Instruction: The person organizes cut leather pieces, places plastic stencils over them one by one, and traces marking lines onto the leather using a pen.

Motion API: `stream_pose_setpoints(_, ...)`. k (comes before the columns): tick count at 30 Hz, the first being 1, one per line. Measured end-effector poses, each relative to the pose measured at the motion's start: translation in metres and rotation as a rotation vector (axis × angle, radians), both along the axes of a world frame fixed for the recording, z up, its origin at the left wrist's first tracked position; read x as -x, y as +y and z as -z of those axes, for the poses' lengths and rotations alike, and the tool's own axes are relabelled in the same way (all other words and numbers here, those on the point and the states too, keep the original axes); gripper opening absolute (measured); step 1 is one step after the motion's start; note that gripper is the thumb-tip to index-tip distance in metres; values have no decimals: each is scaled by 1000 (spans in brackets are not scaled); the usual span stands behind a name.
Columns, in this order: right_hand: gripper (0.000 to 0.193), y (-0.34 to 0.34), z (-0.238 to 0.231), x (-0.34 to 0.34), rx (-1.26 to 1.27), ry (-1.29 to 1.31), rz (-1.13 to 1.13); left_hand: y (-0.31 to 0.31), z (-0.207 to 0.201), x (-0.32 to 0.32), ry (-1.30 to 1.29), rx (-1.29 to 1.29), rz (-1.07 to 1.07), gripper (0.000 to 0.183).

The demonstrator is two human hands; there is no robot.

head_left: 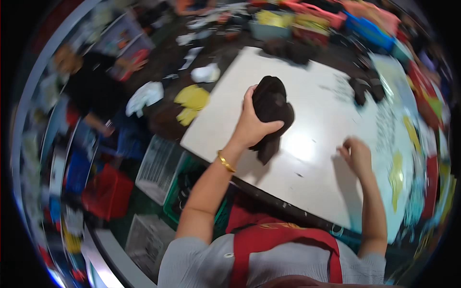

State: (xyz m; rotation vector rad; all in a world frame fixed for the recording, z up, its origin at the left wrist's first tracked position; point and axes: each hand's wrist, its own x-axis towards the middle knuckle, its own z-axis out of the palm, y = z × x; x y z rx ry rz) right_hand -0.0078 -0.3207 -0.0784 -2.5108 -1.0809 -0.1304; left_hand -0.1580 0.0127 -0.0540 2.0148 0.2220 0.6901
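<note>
- One dark brown cloth bundle (276, 103) is clasped by the left hand (250, 126) over the white tabletop (314, 113), thumb across its near face, lower end protruding below.
- Right hand (356, 153) curls; whether it holds anything cannot be told.
- Green crate (171, 196) contains blurred dark items; grey bin (270, 32), yellow cloth (274, 18).
- Tabletop spreads between both hands, its near edge before the red apron (288, 236).
</note>
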Motion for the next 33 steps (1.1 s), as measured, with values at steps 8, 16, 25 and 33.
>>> stream_pose_setpoints(8,66,67,-18,3,-383,414,-199,-24,-9,-54,668,-485,255,141)
stream_pose_setpoints(16,95,113,18,18,-365,452,-202,29,-4,-49,627,158,546,139)
stream_pose_setpoints(25,89,115,2,21,-211,60,-283,41,7,-44,527,487,486,103)
stream_pose_setpoints(33,76,115,1,27,-184,-99,-381,49,17,-42,514,559,530,102)
